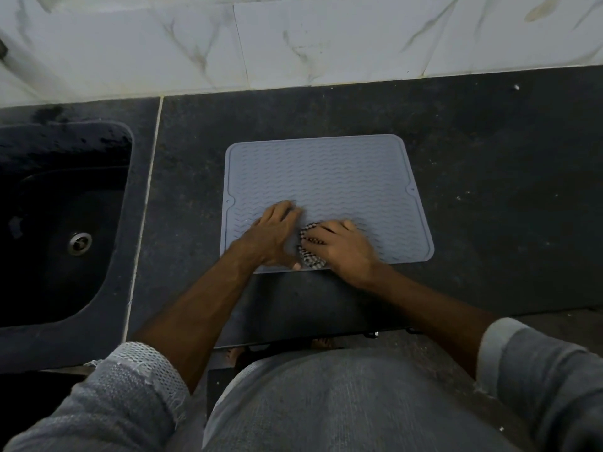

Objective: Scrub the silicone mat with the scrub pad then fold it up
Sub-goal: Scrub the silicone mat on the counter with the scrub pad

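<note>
scrubbing the near edge of the mat

the right hand [339, 246], just below the middle of the frame, lies over the scrub pad [310, 252] with its fingers curled onto it, holding it down against the silicone mat [326, 177]. the checked pad shows only at the hand's left side, between the two hands. the left hand [272, 236] rests flat on the mat just beside the pad, fingers straight and spread toward the upper right, grasping nothing; it looks to be pinning the mat in place.

the grey mat lies flat and unfolded on the dark counter [489, 190], centre of the frame, its wavy ribs running left to right. both hands sit at its lower edge, so the step in hand appears to be the scrubbing, with most of the upper mat probably yet to be covered and the fold not begun.

to do it well, the person likely needs to work the pad along the ribs as well as across them so the grooves get reached, keep the flat hand pressing so the soft mat does not slide or bunch, and shift that hand as the pad travels toward the far corners and raised rim.

a dark sink [65, 223] with a metal drain [79, 243] fills the left of the frame, and marble-patterned wall tiles [293, 37] run across the top.
</note>
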Demonstrator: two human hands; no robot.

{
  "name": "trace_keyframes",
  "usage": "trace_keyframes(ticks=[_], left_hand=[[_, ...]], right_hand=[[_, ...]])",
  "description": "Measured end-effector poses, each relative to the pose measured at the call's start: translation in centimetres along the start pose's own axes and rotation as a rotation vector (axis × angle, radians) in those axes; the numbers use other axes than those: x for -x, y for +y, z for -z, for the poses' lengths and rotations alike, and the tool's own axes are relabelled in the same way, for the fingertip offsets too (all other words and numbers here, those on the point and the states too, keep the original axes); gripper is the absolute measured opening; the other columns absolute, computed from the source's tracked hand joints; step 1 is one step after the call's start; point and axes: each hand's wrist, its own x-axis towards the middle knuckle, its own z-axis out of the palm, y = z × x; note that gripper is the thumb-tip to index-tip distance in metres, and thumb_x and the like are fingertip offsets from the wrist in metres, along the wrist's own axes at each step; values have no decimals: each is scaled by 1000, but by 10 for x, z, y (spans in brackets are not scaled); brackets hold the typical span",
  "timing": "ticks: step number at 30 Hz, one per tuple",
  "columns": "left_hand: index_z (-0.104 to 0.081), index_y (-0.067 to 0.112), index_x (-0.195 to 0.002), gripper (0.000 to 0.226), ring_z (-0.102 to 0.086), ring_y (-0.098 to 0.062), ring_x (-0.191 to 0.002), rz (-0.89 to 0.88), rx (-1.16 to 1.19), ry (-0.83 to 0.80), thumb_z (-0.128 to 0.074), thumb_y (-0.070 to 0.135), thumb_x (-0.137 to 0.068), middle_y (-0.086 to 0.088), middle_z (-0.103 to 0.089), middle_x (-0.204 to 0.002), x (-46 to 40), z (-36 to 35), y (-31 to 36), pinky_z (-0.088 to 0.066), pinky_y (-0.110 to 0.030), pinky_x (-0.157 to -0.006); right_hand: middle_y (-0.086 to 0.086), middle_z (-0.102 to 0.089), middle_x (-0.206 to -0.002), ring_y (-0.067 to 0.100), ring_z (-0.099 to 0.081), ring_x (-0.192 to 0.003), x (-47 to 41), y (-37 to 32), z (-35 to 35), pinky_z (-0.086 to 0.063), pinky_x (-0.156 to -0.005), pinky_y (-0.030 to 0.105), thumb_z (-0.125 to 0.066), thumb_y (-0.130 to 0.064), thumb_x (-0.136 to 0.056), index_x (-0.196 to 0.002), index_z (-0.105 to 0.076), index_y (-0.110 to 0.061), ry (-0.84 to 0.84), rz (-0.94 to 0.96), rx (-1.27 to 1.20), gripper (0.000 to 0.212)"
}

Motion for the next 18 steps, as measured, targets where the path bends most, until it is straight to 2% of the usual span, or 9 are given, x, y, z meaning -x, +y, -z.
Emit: trace_keyframes(ticks=[6, 9, 11, 14, 18], left_hand=[[-3, 19, -152, 120, 2, -25, -145, -5, 8, -3, -81, 48, -66, -4, 4, -158, 1, 0, -2, -14, -48, -117], [-4, 19, -152, 121, 2, -25, -145, 9, 11, -8, -82, 47, -64, -2, 3, -158, -1, 0, 0, -14, -48, -116], [-4, 19, -152, 122, 2, -26, -145, 25, 0, -10, -83, 47, -63, -3, 3, -158, -2, 1, 1, -14, -48, -116], [-6, 18, -152, 121, 0, -28, -145, 28, -34, 13, -84, 45, -63, -6, 0, -158, -3, 0, 2, -18, -49, -116], [-5, 18, -152, 122, 1, -27, -145, 24, 0, 2, -83, 47, -62, -4, 2, -158, -2, -1, 0, -17, -50, -116]], right_hand=[[5, -61, -123, 28, -55, -112, 44, 45, 6, -45, -86, 39, -76, -14, -67, -119, -62, -20, -9, 56, 116, 55], [3, -63, -119, 27, -57, -108, 31, 38, 9, -44, -83, 37, -76, -17, -70, -115, -64, -21, 36, 54, 108, 46], [1, -64, -117, 26, -59, -106, 15, 21, 6, -39, -82, 35, -74, -19, -74, -113, -65, -22, 92, 80, 87, 40], [-3, -66, -113, 23, -59, -103, -5, -3, 0, -36, -80, 34, -74, -21, -74, -107, -68, -23, 94, 133, 70, 34], [0, -64, -117, 26, -58, -108, 13, 17, 0, -37, -84, 36, -72, -17, -74, -109, -67, -21, 86, 161, 78, 35]])
